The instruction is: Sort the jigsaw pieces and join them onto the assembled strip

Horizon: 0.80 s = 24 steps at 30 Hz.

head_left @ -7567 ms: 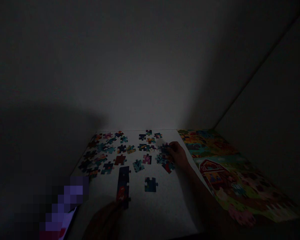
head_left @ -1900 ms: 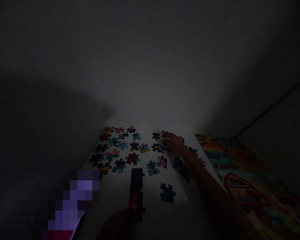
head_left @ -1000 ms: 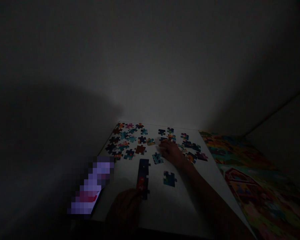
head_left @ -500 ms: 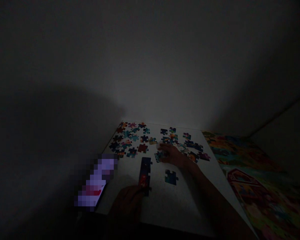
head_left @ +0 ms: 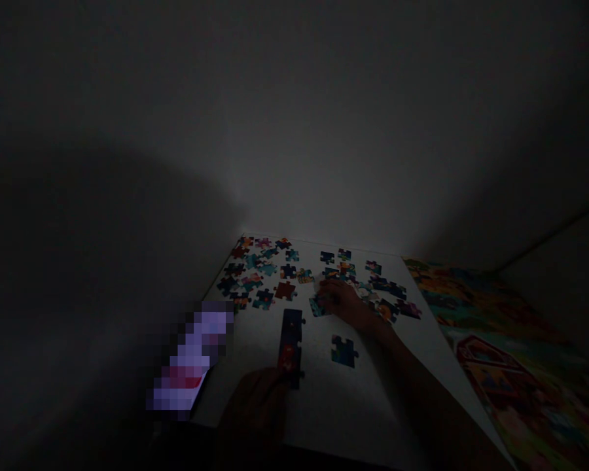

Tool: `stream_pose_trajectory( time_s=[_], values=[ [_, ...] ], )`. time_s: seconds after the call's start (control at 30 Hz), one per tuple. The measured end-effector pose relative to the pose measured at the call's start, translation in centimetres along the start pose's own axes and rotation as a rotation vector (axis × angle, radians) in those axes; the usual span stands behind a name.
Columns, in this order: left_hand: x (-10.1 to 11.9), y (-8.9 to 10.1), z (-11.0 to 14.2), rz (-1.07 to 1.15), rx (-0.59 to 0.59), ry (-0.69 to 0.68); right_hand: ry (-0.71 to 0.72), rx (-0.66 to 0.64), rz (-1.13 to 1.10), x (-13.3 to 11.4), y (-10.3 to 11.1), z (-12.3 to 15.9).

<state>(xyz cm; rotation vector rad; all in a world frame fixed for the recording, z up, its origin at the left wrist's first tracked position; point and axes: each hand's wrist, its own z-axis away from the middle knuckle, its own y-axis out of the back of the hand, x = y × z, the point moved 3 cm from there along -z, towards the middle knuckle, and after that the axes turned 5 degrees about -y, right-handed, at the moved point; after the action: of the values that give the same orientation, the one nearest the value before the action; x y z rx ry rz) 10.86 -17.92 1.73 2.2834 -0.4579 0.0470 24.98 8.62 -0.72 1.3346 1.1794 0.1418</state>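
The right hand (head_left: 342, 301) lies over scattered jigsaw pieces (head_left: 288, 271) on the white bench (head_left: 245, 347), its fingers (head_left: 325, 292) slightly spread, a teal piece (head_left: 317, 306) just at their tips; any grip is unclear. The shadowed left hand (head_left: 253, 409) touches the lower end of a joined dark puzzle strip (head_left: 291, 347), its hold hidden.

No legible text, label, brand, number or sign was found in this view. The glowing purple-and-white rectangular screen (head_left: 190, 356) is pixelated, so nothing on it can be read. The multicoloured printed farm-scene sheet (head_left: 513, 353), with its red barn (head_left: 485, 363), shows no readable lettering, though poor light may be hiding small print. The multicoloured cardboard jigsaw pieces (head_left: 343, 351) show no readable marks.
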Motion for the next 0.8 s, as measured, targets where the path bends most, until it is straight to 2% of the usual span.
stream_pose_trajectory(
  time_s=[0.27, 0.57, 0.8],
  values=[
    [-0.2, -0.1, 0.2, 0.008, 0.025, 0.006, -0.012, 0.030, -0.017, 0.0, -0.2, -0.3],
    [-0.2, -0.3, 0.5, 0.046, 0.027, 0.022, -0.105, -0.168, -0.184, -0.4, 0.7, 1.8],
    [-0.3, -1.0, 1.0, 0.053, 0.023, 0.030, -0.111, -0.144, -0.193, 0.0, 0.3, 2.0]
  ],
)
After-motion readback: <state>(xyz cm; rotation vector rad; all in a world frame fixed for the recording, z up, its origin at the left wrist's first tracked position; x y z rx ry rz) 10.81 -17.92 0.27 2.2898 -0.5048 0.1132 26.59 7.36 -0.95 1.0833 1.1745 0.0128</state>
